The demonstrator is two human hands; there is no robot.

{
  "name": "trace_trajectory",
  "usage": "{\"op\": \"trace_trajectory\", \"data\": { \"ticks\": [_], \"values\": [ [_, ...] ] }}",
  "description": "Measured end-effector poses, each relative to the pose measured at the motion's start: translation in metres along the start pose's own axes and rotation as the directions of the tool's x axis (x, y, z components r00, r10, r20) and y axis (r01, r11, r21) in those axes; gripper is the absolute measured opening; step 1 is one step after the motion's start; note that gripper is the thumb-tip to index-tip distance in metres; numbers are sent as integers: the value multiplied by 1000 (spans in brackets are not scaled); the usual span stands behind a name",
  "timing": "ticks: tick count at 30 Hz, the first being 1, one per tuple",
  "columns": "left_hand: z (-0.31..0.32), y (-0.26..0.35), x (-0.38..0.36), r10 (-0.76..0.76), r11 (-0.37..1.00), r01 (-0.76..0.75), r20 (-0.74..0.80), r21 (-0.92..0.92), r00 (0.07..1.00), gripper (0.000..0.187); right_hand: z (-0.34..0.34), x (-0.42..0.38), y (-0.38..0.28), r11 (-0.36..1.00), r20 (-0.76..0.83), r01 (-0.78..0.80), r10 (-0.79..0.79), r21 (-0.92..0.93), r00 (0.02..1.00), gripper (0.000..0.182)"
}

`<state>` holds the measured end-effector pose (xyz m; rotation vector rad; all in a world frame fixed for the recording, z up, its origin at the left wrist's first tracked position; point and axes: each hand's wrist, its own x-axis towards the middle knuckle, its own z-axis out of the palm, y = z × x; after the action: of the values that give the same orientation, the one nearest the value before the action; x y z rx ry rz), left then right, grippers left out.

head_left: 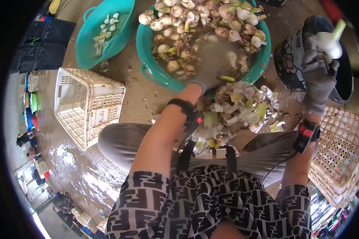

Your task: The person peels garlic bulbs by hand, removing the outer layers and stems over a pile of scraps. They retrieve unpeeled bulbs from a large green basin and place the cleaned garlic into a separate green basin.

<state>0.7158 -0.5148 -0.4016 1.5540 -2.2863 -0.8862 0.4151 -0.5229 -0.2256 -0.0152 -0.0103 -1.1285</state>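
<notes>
My left hand (209,77), in a grey glove, reaches into the brown water of a large teal tub (141,47). Its fingers are blurred and hidden by murky water, so I cannot see what they touch. Muddy garlic bulbs (227,12) are heaped at the tub's far side, with others floating. To the right, my gloved right hand (318,81) is closed on a white garlic bulb (330,44) with a cut green stem. That hand is over a black bucket (287,59), and motion blurs the bulb.
Peeled garlic skins (243,107) pile up before my legs. A second teal tub (83,51) at upper left contains clean white bulbs (103,36). White plastic crates stand on the left (103,95) and right (339,147). Black crates (52,44) lie further left on wet ground.
</notes>
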Motion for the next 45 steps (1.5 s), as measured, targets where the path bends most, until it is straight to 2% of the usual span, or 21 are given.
{"op": "trace_trajectory", "data": {
  "ticks": [3,5,6,8,10,11,12,15,16,19,22,23,28,29,31,34,35,37,41,44,45],
  "values": [
    [30,-21,11,-28,995,31,32,-93,999,55,-15,-9,-26,808,67,253,-257,-533,964,37],
    [30,-26,13,-213,953,246,183,-179,960,56,-60,-22,-21,141,115,211,-497,-967,860,31],
    [26,-29,10,-244,921,304,246,-242,938,57,-79,-29,-10,-100,123,82,-530,-992,839,27],
    [5,-28,2,-287,840,419,374,-345,882,58,-94,-44,37,-94,-289,-322,-256,-942,922,21],
    [-21,-3,-15,-289,773,435,354,-462,889,63,-82,-28,93,-768,-484,-411,-152,-490,862,36],
    [-32,9,-25,-292,735,437,340,-519,894,65,-112,-28,102,-792,-482,-411,-172,-451,859,39],
    [-37,16,-31,-280,745,402,298,-532,913,66,-125,-27,111,-742,-342,-322,-133,-588,930,42],
    [-39,34,-49,-225,762,289,180,-579,957,69,-126,-7,129,-23,-535,-545,-158,-838,830,37],
    [-37,39,-52,-192,765,241,147,-597,970,71,-123,-4,140,150,-365,-343,-166,-927,916,30],
    [-43,54,-66,-136,853,122,10,-507,991,69,-117,-3,151,187,-407,-370,-237,-910,882,24],
    [-32,56,-79,-28,900,-71,-220,-430,975,65,-136,-9,144,-177,-137,-173,-200,-969,970,22],
    [-25,53,-81,20,899,-150,-304,-411,952,64,-135,-12,144,-157,-165,-200,-211,-967,963,21],
    [-25,56,-86,-100,754,-48,-186,-655,977,53,-121,-19,153,-159,-52,-86,-206,-984,977,20],
    [-23,52,-85,-96,734,-61,-192,-677,977,50,-122,-19,151,-304,65,13,-162,-953,985,18],
    [-13,43,-84,-171,517,35,-64,-855,983,40,-121,-17,145,-555,275,214,-28,-804,961,14],
    [-6,36,-80,-225,-171,150,187,-974,956,30,-116,-20,154,151,-423,-398,-213,-905,881,11],
    [-5,35,-79,-199,-444,163,274,-881,941,30,-117,-20,155,39,-381,-382,-216,-924,899,16],
    [-16,45,-80,-250,-417,184,307,-890,918,31,-119,-21,156,-185,-295,-333,-207,-924,933,27],
    [-22,52,-77,-256,-273,166,238,-948,937,36,-112,-20,159,-212,-157,-225,-299,-951,941,16],
    [-7,51,-78,-349,669,71,-228,-740,909,37,-113,-18,157,-47,-234,-254,-258,-966,937,17],
    [-13,53,-78,-374,511,98,-119,-854,920,40,-111,-18,156,-10,-248,-258,-247,-966,937,17]
  ]
}}
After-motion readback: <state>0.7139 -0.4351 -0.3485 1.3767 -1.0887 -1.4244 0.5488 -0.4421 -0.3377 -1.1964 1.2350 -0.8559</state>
